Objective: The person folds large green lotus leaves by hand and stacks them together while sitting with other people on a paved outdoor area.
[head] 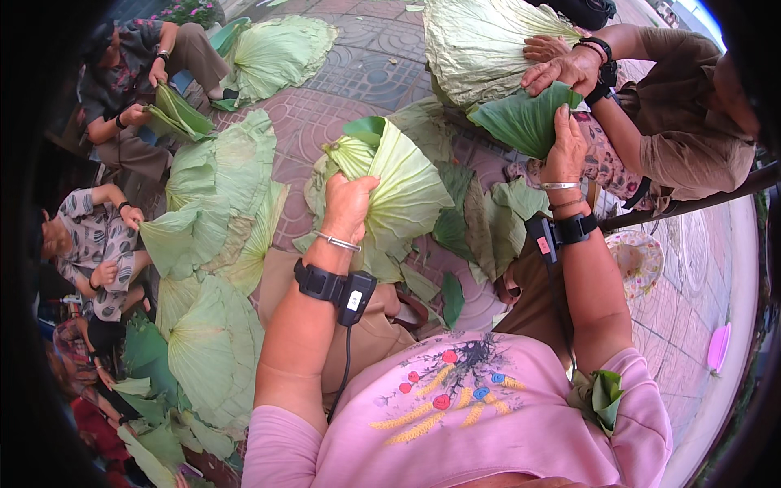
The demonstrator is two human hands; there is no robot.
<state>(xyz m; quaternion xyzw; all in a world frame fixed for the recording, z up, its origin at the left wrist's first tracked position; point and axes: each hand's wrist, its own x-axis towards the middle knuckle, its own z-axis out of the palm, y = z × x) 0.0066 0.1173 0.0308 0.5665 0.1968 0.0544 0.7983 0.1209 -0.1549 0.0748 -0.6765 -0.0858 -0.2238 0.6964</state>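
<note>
My left hand (349, 204) grips the gathered end of folded pale green lotus leaves (406, 183), which fan out to the right of its fingers. To the right, my right hand (566, 146) is raised with its thumb and fingers closed on the edge of a darker green folded lotus leaf (518, 119). A co-worker's hand (561, 70) rests right above that leaf, close to my right fingertips. Both my wrists wear a metal bangle and a black strapped device with a cable. A small rolled green leaf (607, 399) lies against my pink sleeve.
Stacked lotus leaves (213, 341) spread along the left, where several people sit. A large pale leaf pile (482, 49) lies at the top, by the co-worker at right. Loose leaves (451, 299) lie on the paving before me. A floral hat (634, 263) and a pink basin (719, 348) are at right.
</note>
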